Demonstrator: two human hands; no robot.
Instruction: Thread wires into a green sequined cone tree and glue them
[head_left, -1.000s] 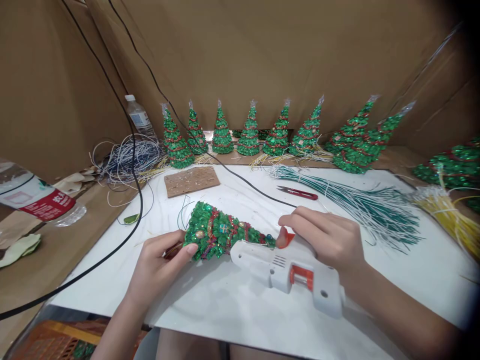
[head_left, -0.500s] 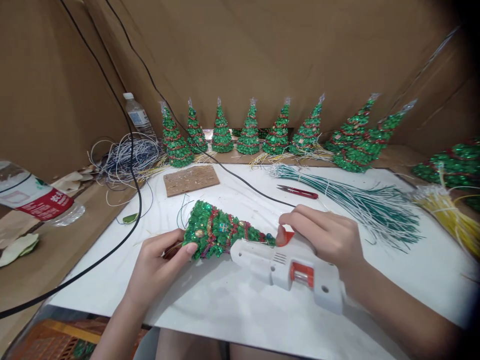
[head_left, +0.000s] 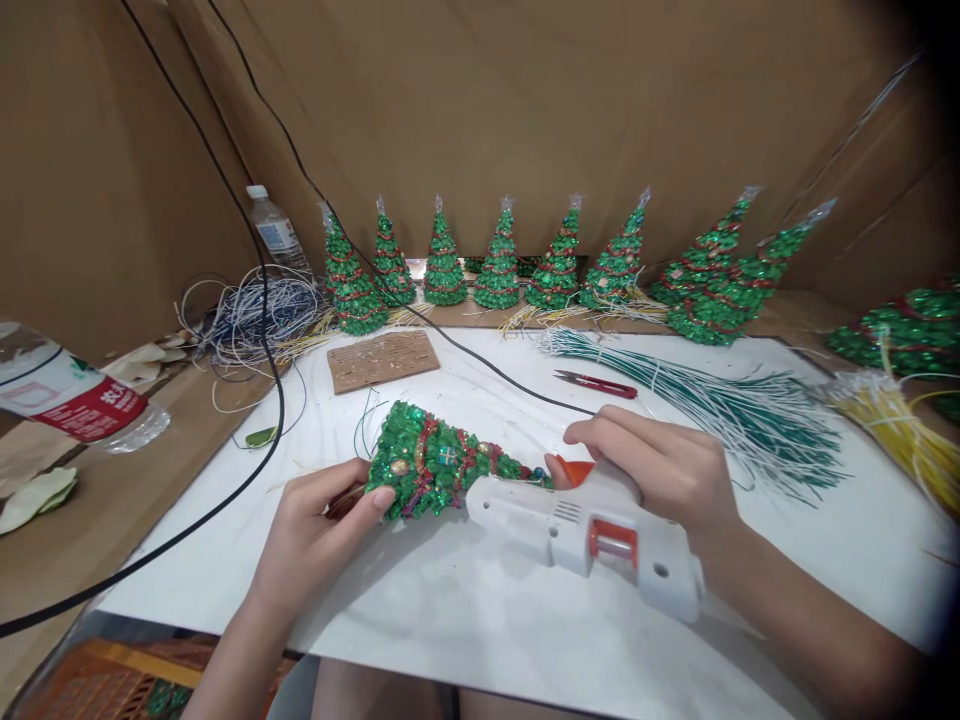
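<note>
Tree lies sideways centre-left on the white surface, left hand pinching its base; right hand gripping glue gun, front end against the tree's flank. We'd keep the base pinned, squeeze the trigger lightly, small dab only.

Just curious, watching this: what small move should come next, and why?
Probably squeeze a glue dot: the right hand holds the white plastic glue gun, orange nozzle at the tip of the green sequinned cone tree, steadied by the left hand.
</note>
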